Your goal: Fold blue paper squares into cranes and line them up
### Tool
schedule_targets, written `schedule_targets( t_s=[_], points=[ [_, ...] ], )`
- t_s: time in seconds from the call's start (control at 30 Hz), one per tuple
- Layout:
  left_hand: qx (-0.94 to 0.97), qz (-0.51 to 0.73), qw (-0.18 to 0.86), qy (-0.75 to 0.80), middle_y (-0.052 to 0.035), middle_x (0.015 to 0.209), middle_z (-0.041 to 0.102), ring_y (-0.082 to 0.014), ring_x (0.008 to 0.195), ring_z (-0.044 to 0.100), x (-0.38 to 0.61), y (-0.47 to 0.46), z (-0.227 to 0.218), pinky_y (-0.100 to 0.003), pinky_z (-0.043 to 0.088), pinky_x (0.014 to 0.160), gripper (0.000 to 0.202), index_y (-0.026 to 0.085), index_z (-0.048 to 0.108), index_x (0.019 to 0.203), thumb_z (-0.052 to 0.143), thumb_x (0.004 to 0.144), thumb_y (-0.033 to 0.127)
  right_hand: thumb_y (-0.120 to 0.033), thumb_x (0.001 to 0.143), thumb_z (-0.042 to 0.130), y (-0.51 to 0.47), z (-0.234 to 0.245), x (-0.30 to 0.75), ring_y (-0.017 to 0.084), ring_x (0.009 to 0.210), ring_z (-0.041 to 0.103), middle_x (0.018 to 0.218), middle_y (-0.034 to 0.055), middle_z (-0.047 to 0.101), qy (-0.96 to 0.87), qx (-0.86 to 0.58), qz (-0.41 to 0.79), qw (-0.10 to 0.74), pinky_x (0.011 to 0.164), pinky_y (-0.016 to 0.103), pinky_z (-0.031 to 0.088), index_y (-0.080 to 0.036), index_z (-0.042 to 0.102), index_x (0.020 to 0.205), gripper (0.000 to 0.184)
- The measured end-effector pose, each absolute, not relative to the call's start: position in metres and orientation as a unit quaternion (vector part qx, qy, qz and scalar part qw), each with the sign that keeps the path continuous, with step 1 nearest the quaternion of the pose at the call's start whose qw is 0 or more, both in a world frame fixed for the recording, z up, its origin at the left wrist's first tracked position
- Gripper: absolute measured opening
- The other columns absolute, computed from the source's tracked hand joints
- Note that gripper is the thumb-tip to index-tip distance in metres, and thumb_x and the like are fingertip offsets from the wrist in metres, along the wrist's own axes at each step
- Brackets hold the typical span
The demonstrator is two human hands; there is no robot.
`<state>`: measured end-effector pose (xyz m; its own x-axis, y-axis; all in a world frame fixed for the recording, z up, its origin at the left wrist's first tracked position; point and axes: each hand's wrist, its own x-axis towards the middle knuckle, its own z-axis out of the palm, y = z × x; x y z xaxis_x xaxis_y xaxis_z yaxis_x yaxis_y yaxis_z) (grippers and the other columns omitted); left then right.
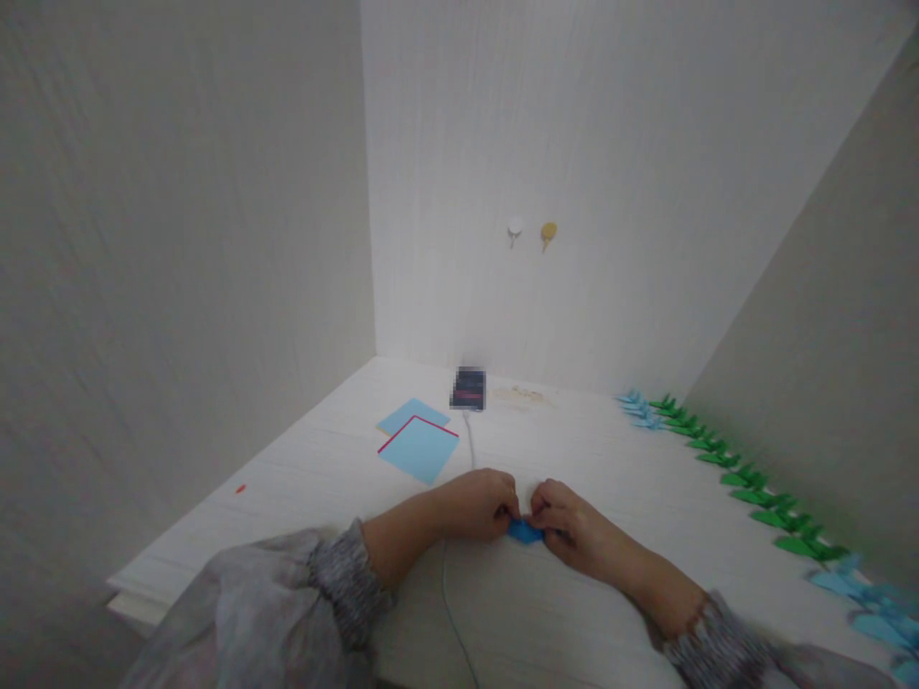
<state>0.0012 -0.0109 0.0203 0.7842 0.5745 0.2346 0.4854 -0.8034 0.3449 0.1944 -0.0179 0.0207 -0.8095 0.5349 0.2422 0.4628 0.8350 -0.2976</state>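
A small folded piece of blue paper [526, 532] is pinched between my two hands, just above the white table. My left hand [480, 503] is closed on its left end with the fingertips. On its other side, my right hand [567, 524] grips the right end between thumb and fingers. The fingers cover both ends, so only the middle of the paper shows. Beyond my left hand lie light blue square paper sheets [418, 450] in two overlapping stacks, with a red line along the nearer one's far edges.
A dark, blurred-out device [469, 389] stands by the back wall, its white cable [450, 598] running toward me. Green folded paper figures [747, 478] and light blue ones [880, 608] line the table's right side. A small orange scrap [240, 489] lies at left. Two hooks [549, 232] are on the wall.
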Motion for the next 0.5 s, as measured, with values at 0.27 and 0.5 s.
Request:
schedule_targets(
  t_s=[0.27,0.5],
  points=[
    [0.944,0.148,0.107,0.275,-0.0018,0.069,0.053,-0.0107,0.064,0.048,0.0012,-0.0135,0.0224,-0.02,0.038,0.06,0.018,0.016,0.062,0.071,0.049,0.06,0.011,0.0,0.063,0.041,-0.0214,0.024,0.1939,0.015,0.08,0.044,0.081,0.0046,0.046,-0.942,-0.272,0.117,0.157,0.069,0.027,0.038,-0.017,0.058,0.077,0.028],
    [0.943,0.12,0.084,0.298,-0.0025,0.07,0.052,-0.013,0.067,0.049,0.0028,-0.0153,0.0236,-0.022,0.037,0.058,0.016,0.018,0.062,0.071,0.049,0.063,0.016,0.001,0.062,0.04,-0.0227,0.0247,0.193,0.015,0.078,0.044,0.079,0.0046,0.046,-0.944,-0.274,0.104,0.151,0.069,0.027,0.038,-0.016,0.057,0.074,0.028]
  ],
)
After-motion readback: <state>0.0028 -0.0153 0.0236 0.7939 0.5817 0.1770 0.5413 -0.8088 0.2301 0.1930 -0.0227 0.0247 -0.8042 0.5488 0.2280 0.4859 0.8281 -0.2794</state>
